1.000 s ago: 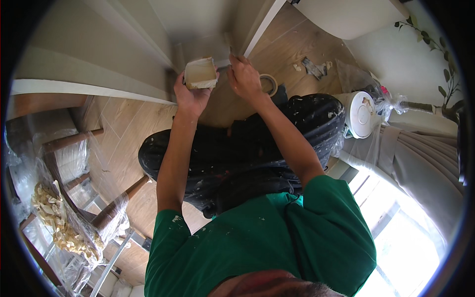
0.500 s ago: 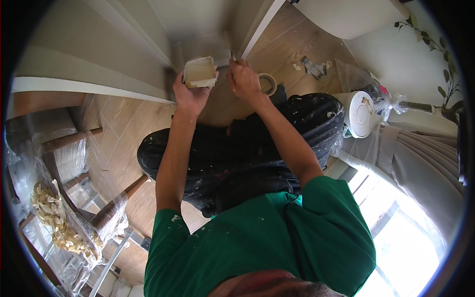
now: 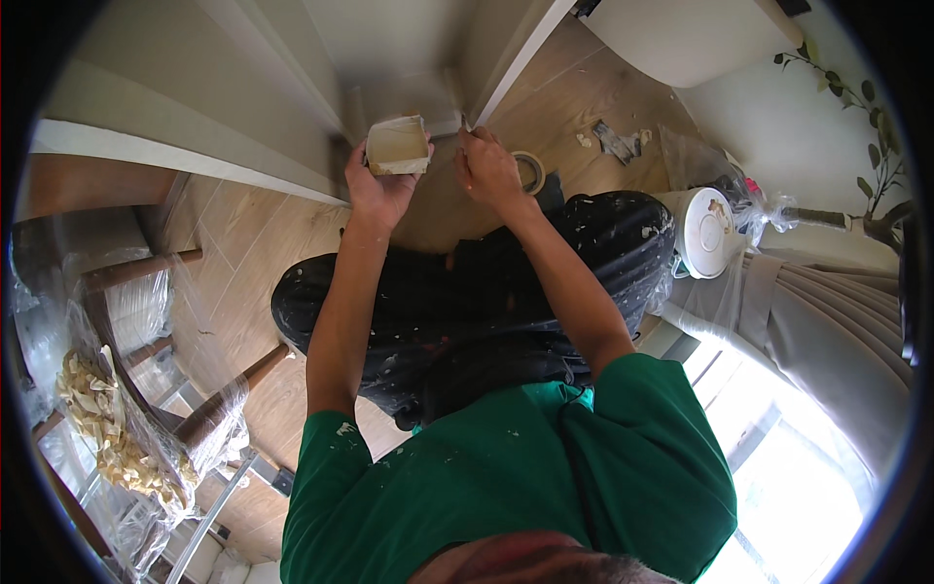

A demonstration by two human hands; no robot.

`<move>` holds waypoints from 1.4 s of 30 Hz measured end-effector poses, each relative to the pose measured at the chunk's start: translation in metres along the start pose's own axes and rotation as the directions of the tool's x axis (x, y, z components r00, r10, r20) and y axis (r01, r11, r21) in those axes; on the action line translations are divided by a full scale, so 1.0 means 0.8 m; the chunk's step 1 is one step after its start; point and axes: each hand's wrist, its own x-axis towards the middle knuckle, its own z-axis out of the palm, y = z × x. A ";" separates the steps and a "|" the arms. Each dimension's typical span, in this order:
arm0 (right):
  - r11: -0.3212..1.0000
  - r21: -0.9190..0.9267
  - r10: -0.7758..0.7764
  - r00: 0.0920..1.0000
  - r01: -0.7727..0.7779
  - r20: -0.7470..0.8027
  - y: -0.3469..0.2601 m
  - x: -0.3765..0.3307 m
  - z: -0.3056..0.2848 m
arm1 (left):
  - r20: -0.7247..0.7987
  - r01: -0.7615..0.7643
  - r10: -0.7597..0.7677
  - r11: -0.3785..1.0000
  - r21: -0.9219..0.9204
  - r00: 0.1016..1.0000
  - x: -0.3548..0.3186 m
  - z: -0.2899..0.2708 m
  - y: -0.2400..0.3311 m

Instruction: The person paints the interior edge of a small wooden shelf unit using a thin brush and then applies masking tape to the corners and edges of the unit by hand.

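My left hand (image 3: 382,195) is wrapped round the base and side of a small, open, cream-coloured tub (image 3: 397,146). Its rim looks rough and its inside is pale. To its right, my right hand (image 3: 488,167) is closed on a thin tool (image 3: 466,124), of which only a short tip shows past the fingers; its kind is hard to make out. That tip is close to the lower end of the white door frame edge (image 3: 501,83). Just right of the hand, a roll of masking tape (image 3: 538,175) lies on the wooden floor.
A white bucket lid (image 3: 706,234) stands by my right knee, near clear plastic sheeting. Scraps (image 3: 617,144) lie on the floor at the upper right. On the left are plastic-wrapped chairs (image 3: 209,414) and crumpled tape (image 3: 102,419). A grey curtain (image 3: 827,331) hangs right.
Both hands have shifted slightly right and down in the picture, along with the frame edges. The tub and the thin tool are still held.
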 end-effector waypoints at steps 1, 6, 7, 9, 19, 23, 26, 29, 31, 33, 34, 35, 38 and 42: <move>1.000 -0.001 0.000 1.000 0.000 0.000 0.001 0.000 0.001 | -0.003 0.002 -0.002 1.000 -0.002 1.000 0.000 0.000 0.000; 1.000 -0.023 0.010 1.000 -0.010 0.014 -0.001 -0.001 -0.002 | -0.025 -0.006 0.006 1.000 0.001 1.000 0.000 0.001 -0.001; 1.000 -0.020 0.005 1.000 -0.005 0.010 0.000 -0.001 -0.001 | -0.033 -0.007 0.007 1.000 -0.001 0.999 0.000 0.002 -0.001; 1.000 -0.014 -0.004 1.000 0.004 0.004 0.002 -0.002 0.000 | -0.024 -0.012 0.012 1.000 0.015 1.000 0.000 0.001 -0.001; 1.000 -0.013 0.005 1.000 -0.004 0.023 0.000 -0.006 -0.004 | -0.007 -0.014 0.014 1.000 0.009 1.000 0.001 -0.002 -0.002; 1.000 -0.021 -0.001 1.000 0.001 0.021 0.002 -0.008 -0.004 | -0.017 -0.015 0.015 1.000 0.015 1.000 0.001 0.000 -0.002; 1.000 -0.017 0.002 1.000 -0.002 0.026 0.001 -0.011 -0.005 | -0.013 -0.016 0.016 1.000 0.019 1.000 0.002 -0.003 -0.002; 1.000 -0.013 0.005 0.999 -0.004 0.036 -0.004 -0.015 -0.010 | -0.015 -0.015 0.015 1.000 0.018 1.000 0.001 -0.002 -0.001; 1.000 -0.009 -0.004 1.000 0.004 0.027 -0.004 -0.017 -0.010 | -0.012 -0.013 0.013 1.000 0.013 1.000 -0.001 -0.001 -0.001; 1.000 0.002 -0.018 1.000 0.018 0.003 -0.002 -0.020 -0.010 | -0.005 -0.010 0.011 1.000 0.017 1.000 0.000 -0.001 -0.001; 1.000 0.010 -0.012 1.000 0.012 0.009 -0.001 -0.021 -0.011 | -0.003 -0.007 0.007 1.000 0.021 1.000 0.001 0.000 -0.002; 1.000 0.017 -0.007 1.000 0.007 0.016 0.001 -0.022 -0.012 | 0.002 -0.006 0.006 1.000 0.030 1.000 0.002 0.001 -0.002; 1.000 0.026 -0.012 1.000 0.011 0.022 -0.003 -0.026 -0.014 | 0.000 -0.016 0.016 0.999 0.032 1.000 0.000 0.000 -0.001; 0.999 0.034 -0.016 1.000 0.016 0.006 -0.005 -0.032 -0.015 | -0.011 -0.018 0.018 1.000 0.024 1.000 -0.001 0.000 0.000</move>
